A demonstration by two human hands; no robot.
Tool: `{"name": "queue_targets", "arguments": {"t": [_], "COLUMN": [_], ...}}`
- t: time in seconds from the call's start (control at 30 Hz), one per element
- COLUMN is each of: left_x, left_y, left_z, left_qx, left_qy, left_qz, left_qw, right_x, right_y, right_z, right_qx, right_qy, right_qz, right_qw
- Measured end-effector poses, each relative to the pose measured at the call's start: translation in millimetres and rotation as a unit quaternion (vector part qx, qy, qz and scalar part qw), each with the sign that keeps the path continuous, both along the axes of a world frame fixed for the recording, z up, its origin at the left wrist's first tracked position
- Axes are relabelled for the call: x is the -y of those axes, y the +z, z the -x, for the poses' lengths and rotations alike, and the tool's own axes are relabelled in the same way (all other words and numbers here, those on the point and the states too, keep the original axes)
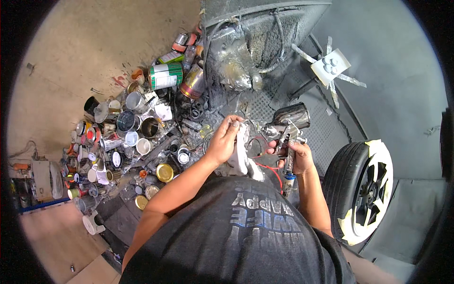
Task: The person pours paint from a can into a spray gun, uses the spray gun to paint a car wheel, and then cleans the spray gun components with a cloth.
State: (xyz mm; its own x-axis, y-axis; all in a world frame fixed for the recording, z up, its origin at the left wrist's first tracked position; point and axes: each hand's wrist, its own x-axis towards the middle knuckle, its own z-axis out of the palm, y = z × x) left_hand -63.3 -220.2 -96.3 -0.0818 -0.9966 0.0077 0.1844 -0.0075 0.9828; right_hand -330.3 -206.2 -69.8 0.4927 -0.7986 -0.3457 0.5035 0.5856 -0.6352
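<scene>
In my right hand (300, 158) is a spray gun (289, 163), its fingers wrapped round the grip. The gun's dark, paint-stained cup (293, 115) tilts away to the upper right, and a blue fitting sits at the bottom of the handle. A thin red hose (274, 168) runs beside the gun. My left hand (224, 141) pinches a crumpled white cloth-like piece (240, 149), which hangs down in front of my dark shirt. What exactly that piece is cannot be made out. The two hands are a short way apart.
Left lies a crowded heap of paint cans (165, 75), cups and lids (164, 173). A tyre with a masked wheel (362, 189) stands at right. Far right, a cross-armed stand (307, 56) bears a white card (326, 73) with several round pieces. A paint-crusted bundle (236, 59) stands ahead.
</scene>
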Motion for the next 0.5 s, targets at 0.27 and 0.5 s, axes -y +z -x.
{"name": "queue_targets", "arguments": {"t": [0.27,0.5], "left_x": [-4.9,0.1], "left_y": [12.6,26.5], "left_z": [4.7,8.2], "left_qx": [0.103,0.068], "left_qy": [-0.082,-0.079], "left_qz": [0.063,0.080], "left_qw": [0.989,0.991], "right_x": [3.9,7.9], "right_y": [-6.9,-13.2], "right_z": [1.4,3.4], "right_qx": [0.024,0.044], "right_qy": [-0.003,0.000], "right_qz": [-0.028,-0.057], "right_qw": [0.999,0.997]}}
